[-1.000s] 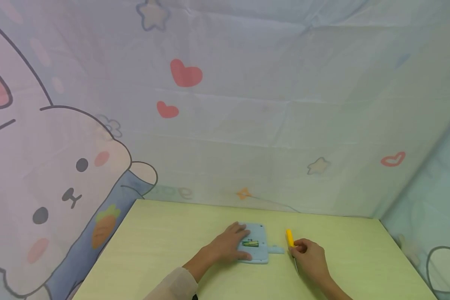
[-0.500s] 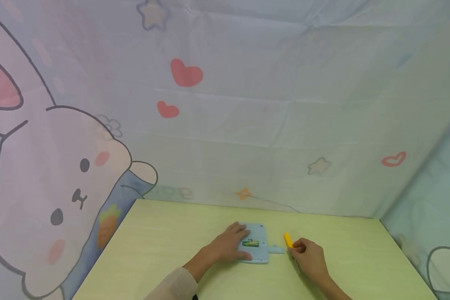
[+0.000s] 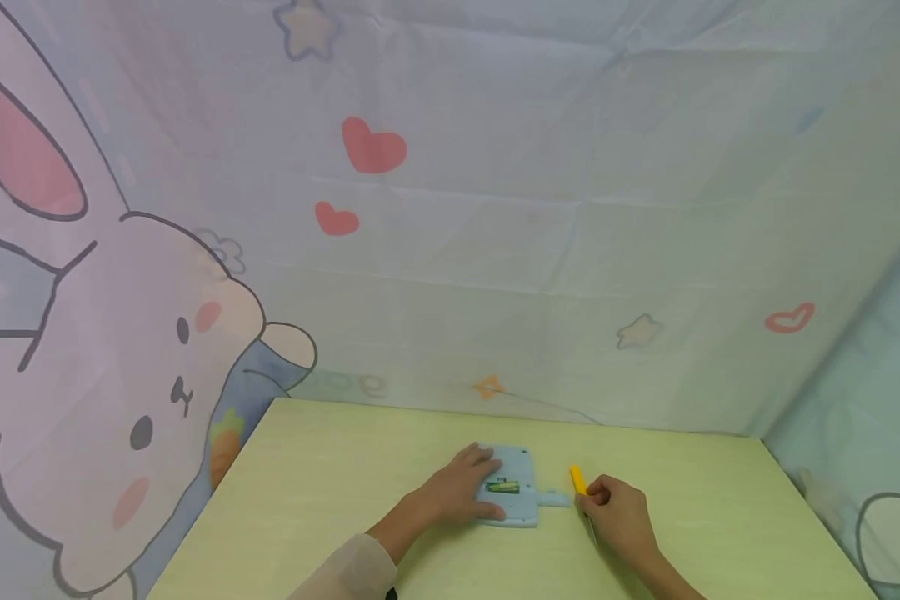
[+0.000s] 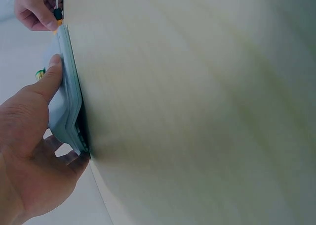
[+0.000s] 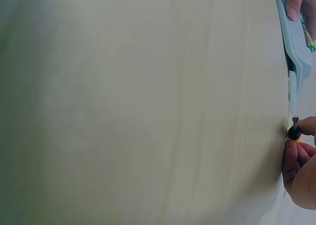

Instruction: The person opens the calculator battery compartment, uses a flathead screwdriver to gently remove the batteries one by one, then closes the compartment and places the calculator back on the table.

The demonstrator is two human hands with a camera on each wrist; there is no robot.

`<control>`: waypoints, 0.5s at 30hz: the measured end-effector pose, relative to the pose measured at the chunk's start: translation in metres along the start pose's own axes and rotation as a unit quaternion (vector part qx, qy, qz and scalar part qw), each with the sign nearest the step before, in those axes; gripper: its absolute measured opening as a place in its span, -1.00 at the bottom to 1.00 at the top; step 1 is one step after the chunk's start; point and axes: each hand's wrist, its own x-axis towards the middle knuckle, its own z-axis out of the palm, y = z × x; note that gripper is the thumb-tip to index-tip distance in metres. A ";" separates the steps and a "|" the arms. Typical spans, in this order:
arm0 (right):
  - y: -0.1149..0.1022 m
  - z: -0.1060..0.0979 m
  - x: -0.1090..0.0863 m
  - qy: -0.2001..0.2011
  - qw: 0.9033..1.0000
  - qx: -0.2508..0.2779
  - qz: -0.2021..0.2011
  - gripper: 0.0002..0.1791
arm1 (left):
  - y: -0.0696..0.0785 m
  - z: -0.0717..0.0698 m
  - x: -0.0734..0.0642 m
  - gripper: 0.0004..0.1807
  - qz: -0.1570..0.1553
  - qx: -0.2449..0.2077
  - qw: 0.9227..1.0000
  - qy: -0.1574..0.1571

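Observation:
A flat, light-blue device [image 3: 520, 462] lies on the table with its screw-dotted back up. Green-and-yellow batteries [image 3: 503, 487] sit in an uncovered slot in it. My left hand [image 3: 457, 487] rests spread over the device's left part, thumb [image 4: 51, 76] pressing near the front edge. A slim light-blue piece [image 3: 552, 499] lies at the device's right side; whether they touch I cannot tell. To the right of it, my right hand [image 3: 621, 517] pinches a screwdriver by its yellow handle [image 3: 578, 480], the shaft pointing back toward me. In the right wrist view, its flat tip [image 5: 295, 119] shows.
The pale yellow-green table [image 3: 345, 467] reaches back to a cloth backdrop [image 3: 465, 292] printed with a rabbit, hearts and stars. More cloth [image 3: 870, 433] hangs along the right side.
Over the last second the screwdriver's handle end has dropped slightly and tilted a little to the left, within the right hand's pinch. My left hand and the device have stayed put.

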 end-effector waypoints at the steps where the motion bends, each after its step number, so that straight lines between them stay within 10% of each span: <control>1: 0.000 0.000 0.000 0.002 1.000 -0.002 0.000 -0.86 | 0.000 0.000 0.000 -0.07 -0.001 0.001 1.000 -0.001; 15: 0.001 0.001 0.000 0.003 1.000 -0.016 -0.014 -0.84 | -0.002 0.004 0.003 -0.06 -0.006 0.004 1.000 -0.004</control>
